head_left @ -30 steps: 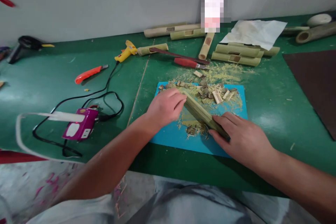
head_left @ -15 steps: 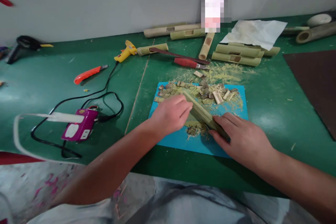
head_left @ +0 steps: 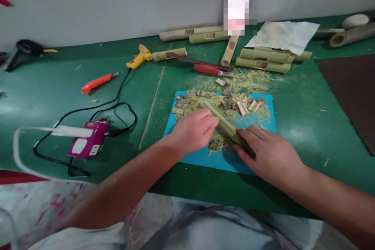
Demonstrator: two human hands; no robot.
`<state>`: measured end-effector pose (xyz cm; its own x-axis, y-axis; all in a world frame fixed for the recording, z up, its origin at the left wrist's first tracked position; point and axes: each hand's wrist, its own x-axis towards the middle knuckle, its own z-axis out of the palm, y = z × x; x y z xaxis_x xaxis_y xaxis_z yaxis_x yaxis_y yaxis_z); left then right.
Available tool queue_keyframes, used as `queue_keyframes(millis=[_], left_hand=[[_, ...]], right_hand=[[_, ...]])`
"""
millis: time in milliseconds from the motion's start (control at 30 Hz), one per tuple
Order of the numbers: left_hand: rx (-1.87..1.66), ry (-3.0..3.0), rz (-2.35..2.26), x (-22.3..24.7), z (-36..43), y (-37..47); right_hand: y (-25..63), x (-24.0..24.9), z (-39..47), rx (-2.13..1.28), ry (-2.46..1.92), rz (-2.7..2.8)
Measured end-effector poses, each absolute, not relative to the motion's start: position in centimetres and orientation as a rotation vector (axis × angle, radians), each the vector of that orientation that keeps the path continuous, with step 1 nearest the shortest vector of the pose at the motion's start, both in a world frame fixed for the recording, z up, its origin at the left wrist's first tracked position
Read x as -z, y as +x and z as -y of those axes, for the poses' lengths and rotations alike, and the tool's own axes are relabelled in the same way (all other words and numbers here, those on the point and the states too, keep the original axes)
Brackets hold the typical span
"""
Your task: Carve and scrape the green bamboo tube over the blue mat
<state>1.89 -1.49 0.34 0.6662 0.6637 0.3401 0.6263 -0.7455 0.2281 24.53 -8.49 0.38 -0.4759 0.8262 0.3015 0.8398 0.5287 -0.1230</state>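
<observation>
A green bamboo piece (head_left: 224, 124) lies slantwise over a blue sheet (head_left: 196, 159) strewn with shavings and chips (head_left: 231, 103). My right hand (head_left: 271, 150) grips its near end, thumb on the near side and fingers over the far side. My left hand (head_left: 197, 129) is closed against the left side of the bamboo, near its middle. Whatever those curled fingers hold is hidden. Behind the sheet lie a red-handled knife (head_left: 206, 69) and a long thin dark strip (head_left: 199, 61).
Hollow bamboo tubes (head_left: 262, 65) and a white paper (head_left: 285, 35) lie at the back. To the left are a yellow glue gun (head_left: 139, 57), an orange cutter (head_left: 96, 83) and a purple power block (head_left: 88, 139) with cords. A dark mat (head_left: 351, 90) lies right.
My left hand has shifted slightly right along the bamboo. My right hand keeps its grip, and the view has moved a little.
</observation>
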Motion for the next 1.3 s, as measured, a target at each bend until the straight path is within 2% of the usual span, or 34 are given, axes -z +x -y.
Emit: queue_keyframes(millis=[100,233,367,500,633,1000,1133,1300], left_hand=[[-0.698,2.773,-1.154,-0.28,1.59,1.79],[-0.604,2.779,-1.054,-0.18,1.91,1.92],[-0.714,2.753,-1.147,-0.09,1.82,2.07],[-0.643,2.751,-1.062,-0.05,1.73,2.19],[-0.748,2.7,-1.145,0.04,1.56,2.1],[-0.703,2.703,-1.007,0.04,1.82,2.32],[-0.79,2.696,-1.114,0.14,1.8,2.24],[-0.705,2.691,-1.031,0.23,1.9,2.31]], right_hand=[[24.53,-0.41,8.55,0.079,-1.369,2.439],[24.55,-0.47,8.55,0.094,-1.361,2.449],[24.58,-0.39,8.5,0.077,-1.372,2.448],[24.6,-0.28,8.46,0.104,-1.362,2.447],[24.59,-0.26,8.48,0.116,-1.355,2.428],[24.49,-0.27,8.44,0.099,-1.355,2.448],[24.56,-0.26,8.51,0.106,-1.373,2.435],[24.6,-0.26,8.59,0.08,-1.372,2.443]])
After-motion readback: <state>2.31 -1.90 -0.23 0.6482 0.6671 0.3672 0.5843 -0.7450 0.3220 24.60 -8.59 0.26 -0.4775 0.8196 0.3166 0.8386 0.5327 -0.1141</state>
